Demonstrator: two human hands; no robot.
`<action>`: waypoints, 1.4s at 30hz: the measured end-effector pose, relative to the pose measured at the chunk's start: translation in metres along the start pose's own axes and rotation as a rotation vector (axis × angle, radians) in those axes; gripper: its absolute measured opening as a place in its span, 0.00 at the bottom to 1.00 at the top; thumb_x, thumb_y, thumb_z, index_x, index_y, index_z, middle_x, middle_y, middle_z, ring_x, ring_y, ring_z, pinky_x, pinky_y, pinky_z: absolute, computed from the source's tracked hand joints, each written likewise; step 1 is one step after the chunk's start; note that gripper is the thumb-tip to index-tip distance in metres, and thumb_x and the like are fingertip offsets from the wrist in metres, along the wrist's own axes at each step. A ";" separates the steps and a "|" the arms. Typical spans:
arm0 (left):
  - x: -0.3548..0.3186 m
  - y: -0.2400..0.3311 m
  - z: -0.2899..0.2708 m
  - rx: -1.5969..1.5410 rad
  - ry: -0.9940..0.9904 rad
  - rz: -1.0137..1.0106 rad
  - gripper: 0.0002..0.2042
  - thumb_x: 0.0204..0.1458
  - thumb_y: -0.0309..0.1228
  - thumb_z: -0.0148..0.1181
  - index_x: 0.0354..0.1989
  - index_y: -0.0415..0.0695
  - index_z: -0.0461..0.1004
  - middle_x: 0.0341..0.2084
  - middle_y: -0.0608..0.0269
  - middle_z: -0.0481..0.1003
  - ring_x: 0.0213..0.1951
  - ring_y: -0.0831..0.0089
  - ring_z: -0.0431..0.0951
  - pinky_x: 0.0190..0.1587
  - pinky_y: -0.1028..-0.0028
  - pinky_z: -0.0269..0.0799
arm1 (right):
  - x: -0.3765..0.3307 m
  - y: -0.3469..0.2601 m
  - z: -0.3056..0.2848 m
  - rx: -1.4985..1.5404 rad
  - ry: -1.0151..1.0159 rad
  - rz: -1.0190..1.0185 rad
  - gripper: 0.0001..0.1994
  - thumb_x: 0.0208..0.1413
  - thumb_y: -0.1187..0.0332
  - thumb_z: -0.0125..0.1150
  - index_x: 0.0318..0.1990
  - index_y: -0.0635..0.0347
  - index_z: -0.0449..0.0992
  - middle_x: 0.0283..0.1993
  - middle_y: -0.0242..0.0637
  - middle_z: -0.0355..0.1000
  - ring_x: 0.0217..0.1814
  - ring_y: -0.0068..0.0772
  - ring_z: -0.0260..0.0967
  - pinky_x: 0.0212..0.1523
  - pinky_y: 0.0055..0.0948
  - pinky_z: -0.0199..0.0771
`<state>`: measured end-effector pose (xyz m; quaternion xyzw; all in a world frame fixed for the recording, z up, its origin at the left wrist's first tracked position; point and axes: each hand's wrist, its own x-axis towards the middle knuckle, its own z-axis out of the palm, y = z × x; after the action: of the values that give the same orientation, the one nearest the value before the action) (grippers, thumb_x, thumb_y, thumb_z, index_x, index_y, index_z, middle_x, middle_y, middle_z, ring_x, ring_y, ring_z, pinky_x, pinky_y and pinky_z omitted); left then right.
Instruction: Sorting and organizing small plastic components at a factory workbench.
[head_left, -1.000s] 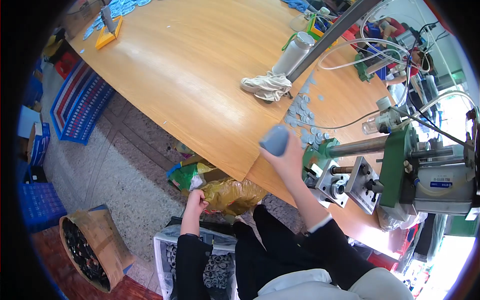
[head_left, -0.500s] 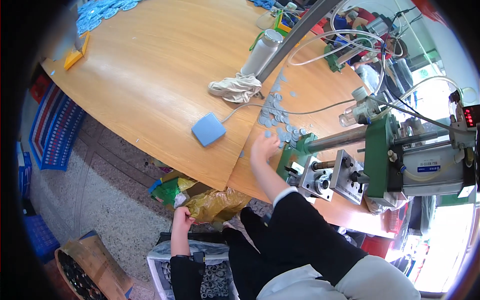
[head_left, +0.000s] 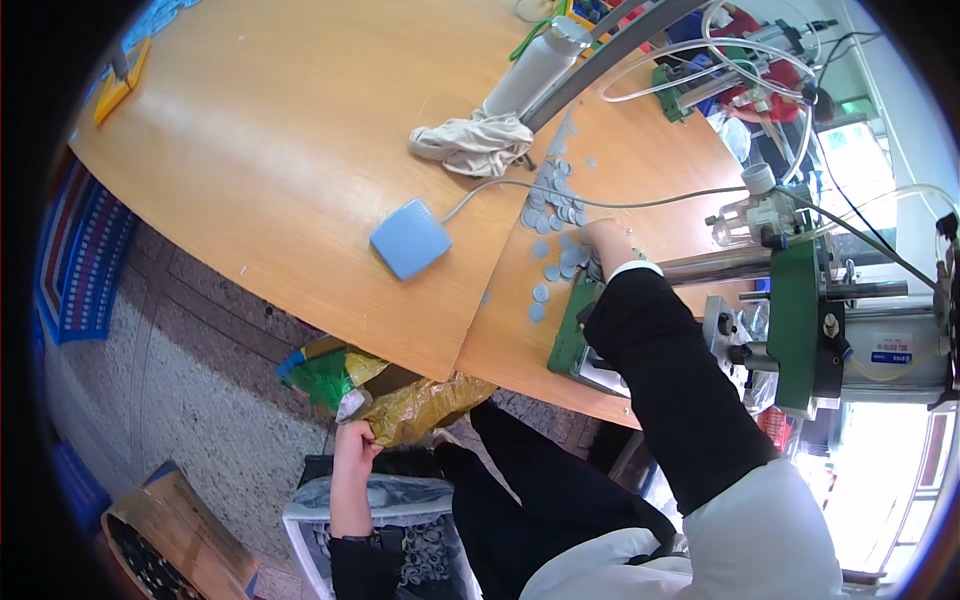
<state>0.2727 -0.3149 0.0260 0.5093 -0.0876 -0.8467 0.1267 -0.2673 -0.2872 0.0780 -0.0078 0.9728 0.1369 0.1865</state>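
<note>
Right hand (head_left: 606,240) is reaching across the near right part of the desk (head_left: 250,150), resting on the scatter of small grey discs (head_left: 556,215) lying by the desk's near edge, just beside the green machine base (head_left: 570,325). Fingers are curling down onto the discs; cannot tell whether a disc is pinched, since the fingertips are hidden under the hand. The discs are lying flat, round, with no long axis, but the scatter is running as a band from the near edge up toward the far side, past the grey cable (head_left: 620,203). Left hand (head_left: 352,442) is hanging below the desk's near edge, fingers closing on the edge of a crumpled yellow plastic bag (head_left: 425,405), over a white crate (head_left: 320,520) lined with clear plastic. The blue foot pedal (head_left: 410,238) is sitting flat near the desk's near edge, left of the discs and apart from them, its cable leaving the far right corner, long axis running diagonally from near left to far right. A crumpled beige cloth (head_left: 475,140) is lying farther in, touching a grey bottle (head_left: 530,70) lying tilted. The green press machine (head_left: 800,320) is standing at the right edge of the desk. A cardboard box (head_left: 165,535) is sitting on the floor at lower left.
</note>
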 end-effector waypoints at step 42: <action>0.007 -0.026 -0.013 -0.060 -0.008 0.070 0.04 0.28 0.18 0.42 0.16 0.39 0.60 0.15 0.63 0.62 0.12 0.74 0.61 0.14 0.77 0.53 | -0.073 -0.004 -0.002 0.538 -0.326 0.036 0.18 0.48 0.63 0.40 0.41 0.64 0.71 0.43 0.47 0.69 0.43 0.44 0.68 0.40 0.39 0.66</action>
<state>0.2774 -0.2930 0.0071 0.4985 -0.0803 -0.8460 0.1712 -0.1996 -0.2942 0.1058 0.0809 0.9315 -0.1226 0.3329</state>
